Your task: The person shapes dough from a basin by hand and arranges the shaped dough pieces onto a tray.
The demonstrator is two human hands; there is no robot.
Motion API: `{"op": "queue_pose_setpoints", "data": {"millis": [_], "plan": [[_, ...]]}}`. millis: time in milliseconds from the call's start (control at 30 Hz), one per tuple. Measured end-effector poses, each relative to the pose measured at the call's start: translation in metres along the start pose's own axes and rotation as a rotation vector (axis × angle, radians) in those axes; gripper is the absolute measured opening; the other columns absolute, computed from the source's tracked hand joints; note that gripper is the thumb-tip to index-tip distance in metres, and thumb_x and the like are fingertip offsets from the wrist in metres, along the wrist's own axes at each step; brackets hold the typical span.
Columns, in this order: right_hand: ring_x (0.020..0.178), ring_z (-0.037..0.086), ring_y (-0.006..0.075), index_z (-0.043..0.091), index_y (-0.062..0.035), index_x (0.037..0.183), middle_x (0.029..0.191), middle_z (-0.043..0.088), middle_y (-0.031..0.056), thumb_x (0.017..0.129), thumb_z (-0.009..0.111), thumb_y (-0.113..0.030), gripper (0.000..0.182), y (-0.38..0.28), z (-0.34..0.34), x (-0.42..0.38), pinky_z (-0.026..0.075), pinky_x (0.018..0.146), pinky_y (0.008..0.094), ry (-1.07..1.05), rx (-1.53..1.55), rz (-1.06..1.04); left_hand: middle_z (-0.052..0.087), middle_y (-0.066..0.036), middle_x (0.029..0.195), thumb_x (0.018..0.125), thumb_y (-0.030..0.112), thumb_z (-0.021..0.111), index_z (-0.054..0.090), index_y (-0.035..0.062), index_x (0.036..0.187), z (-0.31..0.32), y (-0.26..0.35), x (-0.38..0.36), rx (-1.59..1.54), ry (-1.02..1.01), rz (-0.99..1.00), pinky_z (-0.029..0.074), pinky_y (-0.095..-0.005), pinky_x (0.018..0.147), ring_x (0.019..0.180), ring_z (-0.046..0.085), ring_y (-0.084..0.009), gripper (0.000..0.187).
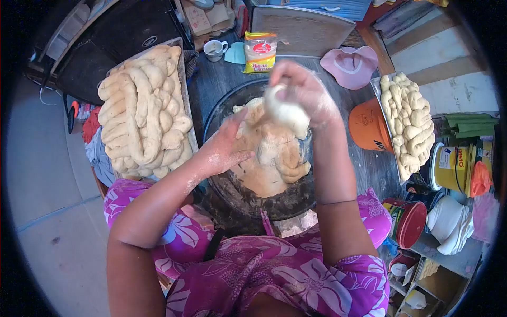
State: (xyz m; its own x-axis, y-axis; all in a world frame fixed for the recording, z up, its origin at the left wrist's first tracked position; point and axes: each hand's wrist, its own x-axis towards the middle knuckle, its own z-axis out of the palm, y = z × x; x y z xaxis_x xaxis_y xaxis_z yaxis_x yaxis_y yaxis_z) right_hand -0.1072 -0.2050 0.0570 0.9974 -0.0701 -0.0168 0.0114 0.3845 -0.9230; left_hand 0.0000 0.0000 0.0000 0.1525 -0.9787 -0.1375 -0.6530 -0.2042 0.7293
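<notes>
A strip of pale dough (289, 115) hangs curved from my right hand (311, 98), whose fingers are closed on it above the far side of a round black tray (298, 199). Motion blurs both the hand and the dough. My left hand (223, 149) reaches over the tray's left side, fingers stretched apart and dusted with crumbs. Tan crumbs (260, 179) are heaped in the tray beneath both hands. Crumb-coated dough pieces (293, 164) lie at the right of the heap.
Shaped dough fills a large tray (189, 100) at left and a smaller one (388, 124) at right, which leans by an orange bucket (364, 127). Behind stand a mug (214, 51), a bread crumbs bag (260, 53) and a pink cap (349, 67). A red-lidded tub (412, 224) is at lower right.
</notes>
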Motion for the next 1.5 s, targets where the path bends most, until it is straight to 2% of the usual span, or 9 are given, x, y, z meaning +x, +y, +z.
{"op": "queue_pose_setpoints", "data": {"millis": [233,333,533,667,733,1033,1100,1200,1500], "plan": [[0.086,0.049,0.008,0.05,-0.004,0.108,0.092,0.053,0.0033,0.083,0.059,-0.018,0.03,0.001,0.049,0.003,0.041,0.077,0.0223,0.205,-0.624,0.051,0.058,-0.004,0.088,0.076,0.007,0.053,0.055,0.0014,0.103,-0.01,0.034,0.009,-1.156,0.268,-0.206,0.045,-0.0257,0.074,0.083,0.057,-0.0151,0.028],[0.082,0.054,0.0108,0.053,-0.0041,0.109,0.087,0.058,0.0028,0.082,0.059,-0.029,0.037,0.103,0.022,0.011,0.045,0.075,0.0253,0.425,0.134,-0.292,0.059,-0.005,0.093,0.076,0.0,0.049,0.053,0.003,0.105,-0.015,0.021,0.0,-1.014,0.227,-0.203,0.047,-0.0245,0.071,0.075,0.058,-0.0119,0.029],[0.102,0.051,0.0245,0.053,-0.0016,0.113,0.112,0.055,0.0102,0.076,0.064,-0.03,0.048,0.268,0.054,-0.046,0.038,0.088,0.0351,-0.199,-0.819,0.213,0.056,-0.007,0.087,0.071,-0.004,0.052,0.045,0.0013,0.113,-0.027,0.034,-0.012,-1.129,0.336,-0.192,0.049,-0.0271,0.064,0.067,0.055,-0.0133,0.043],[0.087,0.058,0.0251,0.053,0.0006,0.11,0.102,0.058,0.0134,0.076,0.063,-0.021,0.042,0.342,-0.003,-0.105,0.045,0.079,0.0389,0.357,-0.509,0.576,0.054,-0.008,0.094,0.07,-0.001,0.06,0.035,0.0047,0.124,-0.042,0.04,-0.015,-1.133,0.388,-0.181,0.048,-0.0304,0.072,0.074,0.055,-0.0163,0.06],[0.082,0.059,0.0214,0.052,0.0003,0.105,0.091,0.058,0.0122,0.085,0.048,-0.012,0.024,0.311,-0.034,-0.117,0.05,0.067,0.0313,0.685,0.083,0.263,0.053,-0.008,0.097,0.07,0.0,0.062,0.031,0.0056,0.127,-0.035,0.034,-0.014,-1.131,0.327,-0.175,0.047,-0.0313,0.076,0.076,0.056,-0.0174,0.065],[0.067,0.05,0.015,0.051,-0.0016,0.084,0.078,0.056,0.0065,0.072,0.063,-0.014,0.021,0.243,-0.158,-0.145,0.043,0.061,0.028,1.309,-0.973,-0.119,0.056,-0.011,0.097,0.068,0.021,0.068,0.051,0.0016,0.108,0.134,-0.091,0.008,-0.645,0.128,-0.459,0.042,-0.0328,0.079,0.088,0.054,-0.0227,0.047],[0.07,0.053,0.0203,0.051,0.0004,0.078,0.074,0.054,0.0118,0.065,0.07,-0.022,0.032,0.274,-0.132,-0.164,0.043,0.063,0.0334,1.357,-1.06,0.244,0.062,-0.017,0.086,0.071,0.029,0.065,0.054,0.0034,0.102,0.188,-0.138,-0.008,-0.231,0.084,-0.464,0.046,-0.0389,0.071,0.078,0.06,-0.0312,0.042],[0.077,0.06,0.0224,0.063,-0.0008,0.085,0.09,0.063,0.0127,0.062,0.076,-0.037,0.045,0.415,-0.126,-0.213,0.048,0.065,0.0329,0.749,-0.792,0.895,0.061,-0.017,0.093,0.075,0.025,0.059,0.058,0.0049,0.094,0.213,-0.15,-0.029,0.226,-0.366,-0.55,0.044,-0.0443,0.076,0.088,0.058,-0.0354,0.027],[0.083,0.06,0.0285,0.047,0.007,0.108,0.089,0.061,0.021,0.059,0.073,-0.041,0.073,0.458,0.041,-0.101,0.048,0.073,0.0372,0.677,-0.846,0.707,0.058,-0.02,0.091,0.07,0.011,0.054,0.058,0.0036,0.09,0.223,-0.176,-0.023,-0.052,-0.083,-0.456,0.043,-0.0399,0.079,0.089,0.056,-0.0343,0.022]]}}
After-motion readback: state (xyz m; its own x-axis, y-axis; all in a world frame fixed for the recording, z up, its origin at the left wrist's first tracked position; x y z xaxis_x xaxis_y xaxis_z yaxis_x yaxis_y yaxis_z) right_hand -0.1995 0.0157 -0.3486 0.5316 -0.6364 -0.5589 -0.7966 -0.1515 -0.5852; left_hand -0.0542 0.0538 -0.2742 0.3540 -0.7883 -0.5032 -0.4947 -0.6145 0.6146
